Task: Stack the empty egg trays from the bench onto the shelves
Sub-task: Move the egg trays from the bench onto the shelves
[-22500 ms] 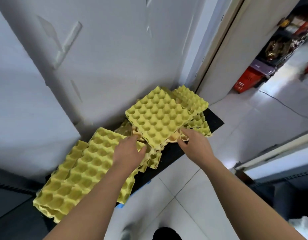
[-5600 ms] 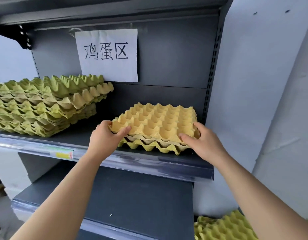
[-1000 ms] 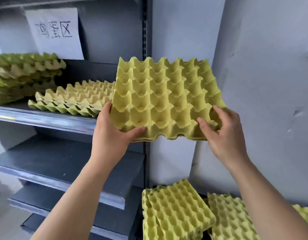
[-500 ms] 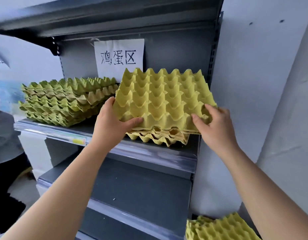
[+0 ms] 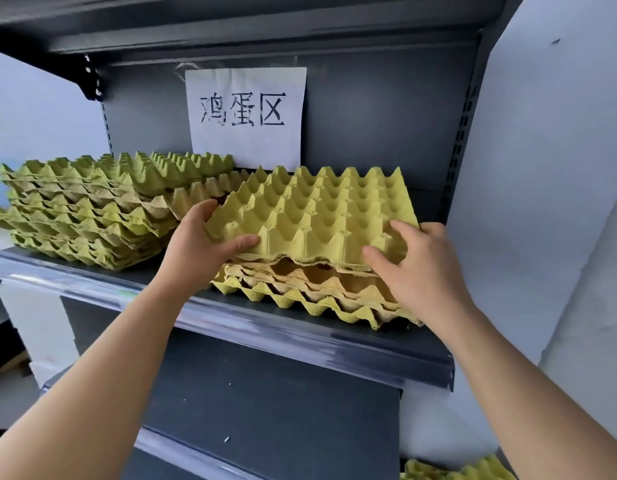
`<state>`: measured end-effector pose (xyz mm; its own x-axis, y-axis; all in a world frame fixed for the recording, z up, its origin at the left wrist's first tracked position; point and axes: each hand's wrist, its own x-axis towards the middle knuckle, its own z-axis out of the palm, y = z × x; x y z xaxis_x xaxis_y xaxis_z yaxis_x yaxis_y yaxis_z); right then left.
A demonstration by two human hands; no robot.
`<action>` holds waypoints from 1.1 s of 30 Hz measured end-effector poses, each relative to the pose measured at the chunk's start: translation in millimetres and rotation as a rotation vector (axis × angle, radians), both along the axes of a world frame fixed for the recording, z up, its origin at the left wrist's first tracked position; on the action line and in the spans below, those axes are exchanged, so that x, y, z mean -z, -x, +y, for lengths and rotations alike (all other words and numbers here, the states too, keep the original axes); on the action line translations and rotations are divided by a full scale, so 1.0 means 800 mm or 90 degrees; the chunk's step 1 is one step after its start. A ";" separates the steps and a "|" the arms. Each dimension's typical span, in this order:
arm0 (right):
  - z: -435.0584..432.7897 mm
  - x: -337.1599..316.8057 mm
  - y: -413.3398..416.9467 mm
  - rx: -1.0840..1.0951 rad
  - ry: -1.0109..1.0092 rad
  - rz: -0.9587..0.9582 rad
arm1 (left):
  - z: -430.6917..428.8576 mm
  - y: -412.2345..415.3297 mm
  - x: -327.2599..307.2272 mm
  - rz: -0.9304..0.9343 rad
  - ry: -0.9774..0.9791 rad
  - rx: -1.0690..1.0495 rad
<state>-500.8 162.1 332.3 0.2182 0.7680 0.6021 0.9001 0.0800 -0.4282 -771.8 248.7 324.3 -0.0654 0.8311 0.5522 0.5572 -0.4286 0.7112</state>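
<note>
Two hands on the yellow egg tray [image 5: 317, 209]: my left hand [image 5: 196, 247] grips its left edge, my right hand [image 5: 421, 268] curls round the front right corner. It's right atop the short stack [image 5: 317, 292] on the shelf [image 5: 300, 337], beside the taller pile [image 5: 85, 209].

A yellow moulded-pulp egg tray [image 5: 317, 209] is held over the right part of a dark grey metal shelf [image 5: 300, 337], its near edge meeting the top of a short stack of similar yellow and tan trays [image 5: 317, 296]. The left hand [image 5: 199, 247] grips the tray's left edge, thumb lying on its top; the right hand [image 5: 414, 261] grips the near right corner. A taller pile of greenish pulp trays [image 5: 85, 209] stands just beside them on the left. A white paper sign with black handwritten characters [image 5: 246, 116] hangs on the back panel.
</note>
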 end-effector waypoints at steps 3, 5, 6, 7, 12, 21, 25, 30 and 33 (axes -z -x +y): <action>0.001 0.002 0.013 0.023 0.014 -0.008 | 0.018 0.009 0.004 -0.001 0.014 0.023; 0.002 0.004 0.021 0.040 0.021 -0.006 | 0.029 0.013 0.007 -0.003 0.020 0.045; 0.003 0.005 0.025 0.049 0.026 -0.006 | 0.035 0.015 0.009 -0.005 0.024 0.056; 0.003 0.007 0.029 0.059 0.031 -0.004 | 0.040 0.017 0.010 -0.005 0.032 0.067; -0.001 0.011 0.046 0.109 0.051 0.024 | 0.053 0.026 0.009 0.054 0.036 0.108; -0.014 0.012 0.065 0.184 0.023 -0.028 | 0.045 0.032 0.023 0.317 -0.225 0.034; -0.036 0.015 0.070 0.198 -0.019 -0.059 | 0.015 0.018 0.025 0.319 -0.338 0.061; -0.091 0.038 0.062 0.194 -0.059 -0.090 | -0.042 -0.025 0.045 0.277 -0.394 0.161; -0.135 0.065 0.042 0.217 -0.052 -0.112 | -0.084 -0.068 0.070 0.265 -0.388 0.247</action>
<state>-534.6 54.1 280.6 0.3408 0.6179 0.7085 0.9399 -0.2085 -0.2702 -717.0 181.7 268.6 0.4730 0.3008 0.8281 0.4567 -0.8875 0.0615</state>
